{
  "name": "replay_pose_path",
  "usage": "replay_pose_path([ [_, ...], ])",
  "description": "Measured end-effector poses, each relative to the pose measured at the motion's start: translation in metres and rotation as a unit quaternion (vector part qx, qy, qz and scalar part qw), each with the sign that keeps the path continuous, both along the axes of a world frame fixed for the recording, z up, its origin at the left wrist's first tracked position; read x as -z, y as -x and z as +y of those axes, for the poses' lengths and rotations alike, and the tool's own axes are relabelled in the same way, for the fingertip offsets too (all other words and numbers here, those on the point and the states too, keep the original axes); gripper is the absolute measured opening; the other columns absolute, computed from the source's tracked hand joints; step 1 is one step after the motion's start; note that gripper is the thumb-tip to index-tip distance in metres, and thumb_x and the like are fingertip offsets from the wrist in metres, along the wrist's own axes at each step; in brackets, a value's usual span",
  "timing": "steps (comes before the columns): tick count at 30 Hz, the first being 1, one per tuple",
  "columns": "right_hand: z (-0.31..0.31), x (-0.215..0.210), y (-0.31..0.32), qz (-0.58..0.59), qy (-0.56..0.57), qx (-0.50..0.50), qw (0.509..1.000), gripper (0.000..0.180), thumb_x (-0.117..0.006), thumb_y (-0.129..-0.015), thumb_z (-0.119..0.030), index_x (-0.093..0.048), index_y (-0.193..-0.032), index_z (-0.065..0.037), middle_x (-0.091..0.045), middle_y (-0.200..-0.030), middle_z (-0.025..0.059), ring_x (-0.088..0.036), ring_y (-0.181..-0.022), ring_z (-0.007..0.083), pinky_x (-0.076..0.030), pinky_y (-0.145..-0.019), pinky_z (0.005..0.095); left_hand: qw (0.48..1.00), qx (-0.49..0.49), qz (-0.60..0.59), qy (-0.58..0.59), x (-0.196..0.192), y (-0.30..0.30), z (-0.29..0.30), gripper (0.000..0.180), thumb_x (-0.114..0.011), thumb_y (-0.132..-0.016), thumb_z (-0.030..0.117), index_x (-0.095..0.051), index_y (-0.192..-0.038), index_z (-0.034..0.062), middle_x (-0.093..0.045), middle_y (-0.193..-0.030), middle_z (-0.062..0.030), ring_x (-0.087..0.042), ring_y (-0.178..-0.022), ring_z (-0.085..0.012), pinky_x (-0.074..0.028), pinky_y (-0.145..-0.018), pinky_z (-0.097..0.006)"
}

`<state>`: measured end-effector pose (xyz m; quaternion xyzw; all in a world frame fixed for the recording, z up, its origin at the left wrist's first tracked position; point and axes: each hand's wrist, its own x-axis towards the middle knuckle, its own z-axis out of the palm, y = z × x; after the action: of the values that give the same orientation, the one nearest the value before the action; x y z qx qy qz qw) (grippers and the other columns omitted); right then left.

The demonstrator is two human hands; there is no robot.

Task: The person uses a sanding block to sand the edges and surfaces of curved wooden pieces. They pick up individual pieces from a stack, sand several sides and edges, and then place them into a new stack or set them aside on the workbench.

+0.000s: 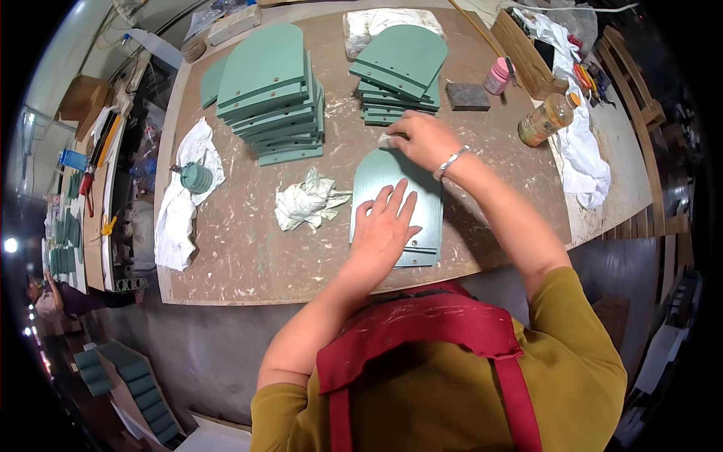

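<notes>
The left hand [385,230] rests flat, fingers spread, on the smooth green arch-topped panel [379,172], whose long axis runs near to far. At its rounded far end, the right hand [428,142] pinches what seems a pale scrap [386,141]. Crumpled cloth [305,200] lies left of the panel; a skewed stack of drilled panels [403,60] stands beyond.

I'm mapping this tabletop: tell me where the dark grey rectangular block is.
In the head view, the dark grey rectangular block lies right of centre on the brown tabletop, between the right stack of green arched boards and the small pink bottle.
</notes>
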<state>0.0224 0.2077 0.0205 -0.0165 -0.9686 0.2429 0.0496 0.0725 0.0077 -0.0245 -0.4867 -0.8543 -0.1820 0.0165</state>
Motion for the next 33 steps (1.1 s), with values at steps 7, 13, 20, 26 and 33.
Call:
replay_pose_path([
  [7,0.021,0.017,-0.040,0.026,0.039,0.094,0.994,0.025,-0.066,-0.089,-0.024,-0.071,-0.102,-0.003,-0.065,-0.101,0.0159,-0.063,-0.096,0.0353,-0.050,-0.085,0.0432,1.000,-0.008,0.011,-0.008,-0.002,-0.001,0.002,0.058,-0.072,-0.084,0.029,-0.055,-0.135,0.0078,-0.046,-0.147,-0.0088,-0.046,-0.129,-0.0256,-0.040,-0.098,-0.043],
  [13,0.013,0.029,-0.094,0.104,0.095,0.177,0.974,0.020,-0.068,-0.087,-0.021,-0.068,-0.097,-0.004,-0.062,-0.096,0.0169,-0.062,-0.089,0.0393,-0.051,-0.079,0.0448,1.000,-0.007,0.023,0.007,-0.001,-0.001,0.002,0.058,-0.072,-0.085,0.032,-0.054,-0.135,0.0084,-0.046,-0.148,-0.0083,-0.046,-0.129,-0.0259,-0.040,-0.097,-0.043],
  [20,-0.009,0.025,-0.138,0.120,0.101,0.189,0.969,0.015,-0.068,-0.086,-0.015,-0.067,-0.096,-0.004,-0.060,-0.095,0.0173,-0.061,-0.089,0.0399,-0.050,-0.077,0.0463,0.999,0.006,0.028,0.023,-0.008,0.001,0.002,0.058,-0.071,-0.086,0.034,-0.053,-0.136,0.0095,-0.047,-0.146,-0.0083,-0.047,-0.129,-0.0263,-0.040,-0.096,-0.044],
  [26,-0.041,0.025,-0.171,0.131,0.068,0.211,0.966,0.016,-0.069,-0.086,-0.016,-0.065,-0.097,-0.006,-0.055,-0.092,0.0153,-0.060,-0.087,0.0377,-0.050,-0.074,0.0446,0.998,0.024,0.056,0.033,-0.008,0.005,-0.001,0.059,-0.070,-0.087,0.037,-0.054,-0.136,0.0088,-0.048,-0.145,-0.0095,-0.048,-0.128,-0.0285,-0.042,-0.095,-0.046],
  [33,-0.078,0.019,-0.207,0.126,0.008,0.227,0.966,0.016,-0.070,-0.083,-0.015,-0.064,-0.095,-0.006,-0.054,-0.091,0.0134,-0.059,-0.084,0.0353,-0.049,-0.072,0.0442,0.995,0.076,0.047,0.044,-0.020,0.018,0.002,0.053,-0.069,-0.088,0.033,-0.057,-0.133,0.0087,-0.054,-0.137,-0.0102,-0.052,-0.122,-0.0304,-0.048,-0.091,-0.045],
])
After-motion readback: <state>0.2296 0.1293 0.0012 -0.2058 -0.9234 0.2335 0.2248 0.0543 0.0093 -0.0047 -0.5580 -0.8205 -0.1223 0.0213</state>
